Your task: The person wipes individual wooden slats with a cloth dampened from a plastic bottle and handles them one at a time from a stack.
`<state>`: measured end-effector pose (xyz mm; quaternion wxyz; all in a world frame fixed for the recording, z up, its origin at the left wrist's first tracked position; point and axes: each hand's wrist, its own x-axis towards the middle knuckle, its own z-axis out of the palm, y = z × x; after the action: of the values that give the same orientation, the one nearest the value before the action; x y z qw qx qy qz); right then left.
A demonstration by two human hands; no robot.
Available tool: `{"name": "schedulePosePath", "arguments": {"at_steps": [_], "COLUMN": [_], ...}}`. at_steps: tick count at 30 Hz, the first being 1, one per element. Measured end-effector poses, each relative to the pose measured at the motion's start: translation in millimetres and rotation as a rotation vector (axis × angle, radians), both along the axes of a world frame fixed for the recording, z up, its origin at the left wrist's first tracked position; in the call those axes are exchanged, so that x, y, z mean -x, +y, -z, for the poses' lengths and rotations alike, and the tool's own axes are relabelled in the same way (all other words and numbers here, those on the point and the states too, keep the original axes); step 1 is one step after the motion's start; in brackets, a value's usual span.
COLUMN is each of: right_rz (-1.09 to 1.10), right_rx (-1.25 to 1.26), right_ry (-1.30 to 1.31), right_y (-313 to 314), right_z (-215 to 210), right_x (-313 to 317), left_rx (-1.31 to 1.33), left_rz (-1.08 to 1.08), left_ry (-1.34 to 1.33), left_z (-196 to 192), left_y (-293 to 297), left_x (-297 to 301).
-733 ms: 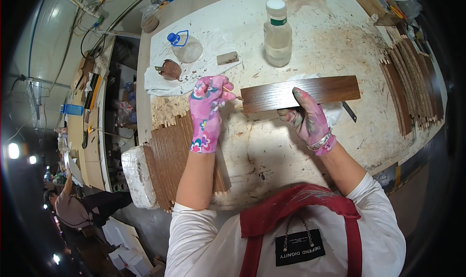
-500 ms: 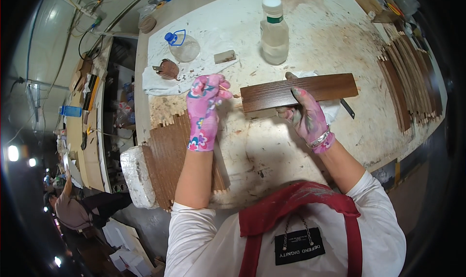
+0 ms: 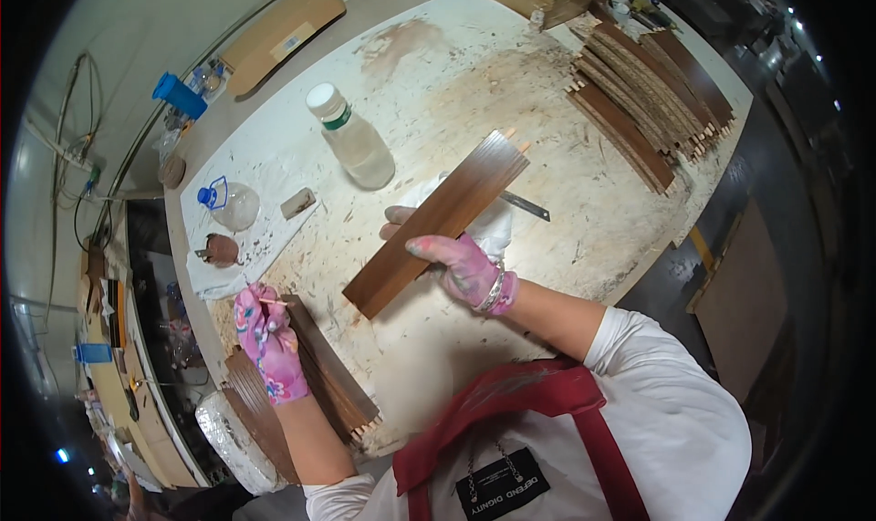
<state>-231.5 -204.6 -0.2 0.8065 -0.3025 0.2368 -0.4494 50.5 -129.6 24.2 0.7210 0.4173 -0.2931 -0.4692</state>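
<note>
My right hand [image 3: 464, 270], in a stained pink glove, grips a dark brown wooden board [image 3: 438, 224], thumb on top and fingers beneath. The board slants up to the right above the table, with pale dowel pegs [image 3: 518, 144] at its far end. In a pink floral glove, my left hand [image 3: 266, 334] is closed on a thin pale stick [image 3: 272, 301], whose kind I cannot make out. That hand is beside a stack of brown boards [image 3: 319, 375]. Under the held board lie a white cloth [image 3: 488, 234] and a dark metal strip [image 3: 526, 206].
A white-capped bottle [image 3: 356, 147] of clear liquid stands beyond the board. Near the left edge are a blue-capped jug [image 3: 237, 206], a brown-stained cup [image 3: 221, 250] and a grey block [image 3: 297, 203] on white cloth. More boards [image 3: 639, 92] are stacked at the far right.
The whole view has turned and shifted. The held board now slants more steeply, its right end raised toward the far side. My left hand is lower, nearer the left stack, and farther from the board.
</note>
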Motion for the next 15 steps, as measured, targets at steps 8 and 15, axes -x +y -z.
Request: {"name": "schedulePosePath", "arguments": {"at_steps": [8, 15], "right_rz": [-0.114, -0.275], "right_rx": [0.266, 0.277], "right_ry": [0.097, 0.132], "right_y": [10.6, 29.4], "right_z": [-5.0, -0.6], "right_x": [1.8, -0.4], "left_rx": [0.026, -0.013], "left_rz": [-0.05, -0.012], "left_ry": [0.126, -0.098], "left_z": [-14.7, -76.4], "left_y": [-4.1, -38.3], "left_x": [14.3, 71.0]}}
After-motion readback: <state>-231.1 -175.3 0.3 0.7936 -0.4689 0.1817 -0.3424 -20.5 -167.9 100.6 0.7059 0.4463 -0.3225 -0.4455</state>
